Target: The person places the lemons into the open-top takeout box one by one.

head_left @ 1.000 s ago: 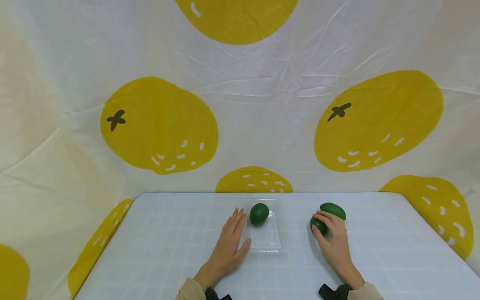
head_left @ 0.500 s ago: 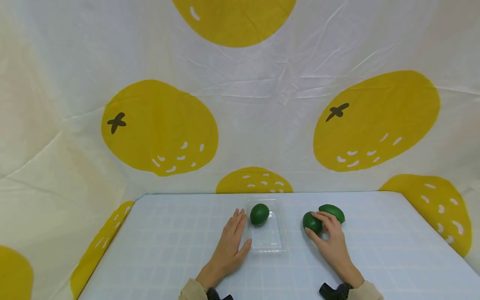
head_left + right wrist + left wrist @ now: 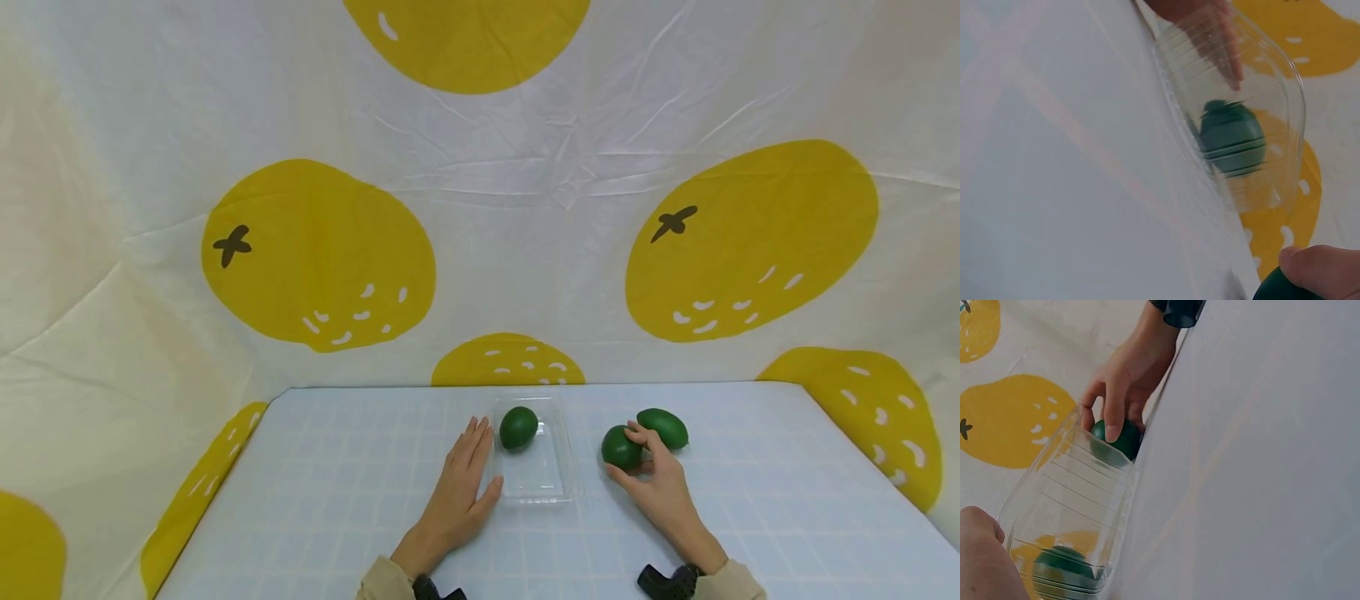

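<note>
A clear plastic container [image 3: 542, 482] stands on the table, with one smooth, dark green oval fruit [image 3: 518, 428] in its far left part. Along the container's left side rests my left hand [image 3: 454, 492], fingers straight and thumb by the near left corner. To the right of the container, my right hand [image 3: 664, 493] holds a second green fruit [image 3: 618, 448] between thumb and fingers. In the left wrist view this held fruit [image 3: 1124, 442] appears beyond the container wall. A third green fruit [image 3: 667, 428] lies just behind the right hand's fingers.
A pale checked cloth [image 3: 337, 483] covers the table. Behind it hangs a white curtain [image 3: 525, 250] printed with large yellow fruits, meeting the table's far edge. A stretch of tabletop separates the container from the right hand.
My right hand's green fruit has shifted a little left, away from the third fruit, and its fingers now sit on the fruit's right side. The left hand and container stay put.
</note>
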`<state>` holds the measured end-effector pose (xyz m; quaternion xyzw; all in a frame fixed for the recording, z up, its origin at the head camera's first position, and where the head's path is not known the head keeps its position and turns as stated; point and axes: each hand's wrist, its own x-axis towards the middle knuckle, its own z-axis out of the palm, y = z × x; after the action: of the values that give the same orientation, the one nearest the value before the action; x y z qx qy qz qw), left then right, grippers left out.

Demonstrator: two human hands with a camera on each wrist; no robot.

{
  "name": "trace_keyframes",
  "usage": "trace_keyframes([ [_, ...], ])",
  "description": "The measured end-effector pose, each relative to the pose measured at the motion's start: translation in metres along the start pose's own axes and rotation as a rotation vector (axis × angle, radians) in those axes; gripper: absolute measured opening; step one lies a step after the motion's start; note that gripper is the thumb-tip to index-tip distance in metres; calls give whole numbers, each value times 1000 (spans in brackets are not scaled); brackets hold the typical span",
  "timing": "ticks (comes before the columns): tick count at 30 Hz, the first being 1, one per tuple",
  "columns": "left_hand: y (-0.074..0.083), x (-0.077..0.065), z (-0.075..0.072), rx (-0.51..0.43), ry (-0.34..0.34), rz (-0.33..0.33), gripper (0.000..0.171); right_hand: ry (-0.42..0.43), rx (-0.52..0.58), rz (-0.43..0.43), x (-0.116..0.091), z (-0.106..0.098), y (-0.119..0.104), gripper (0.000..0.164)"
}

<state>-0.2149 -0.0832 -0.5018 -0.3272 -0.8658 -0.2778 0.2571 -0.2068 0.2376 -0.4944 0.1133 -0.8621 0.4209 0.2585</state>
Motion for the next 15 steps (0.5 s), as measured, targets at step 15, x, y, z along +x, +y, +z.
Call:
trace_keyframes([
  [15, 0, -1, -2, -7, -21, -17, 63, -58, 16, 13, -1, 3, 0, 58],
])
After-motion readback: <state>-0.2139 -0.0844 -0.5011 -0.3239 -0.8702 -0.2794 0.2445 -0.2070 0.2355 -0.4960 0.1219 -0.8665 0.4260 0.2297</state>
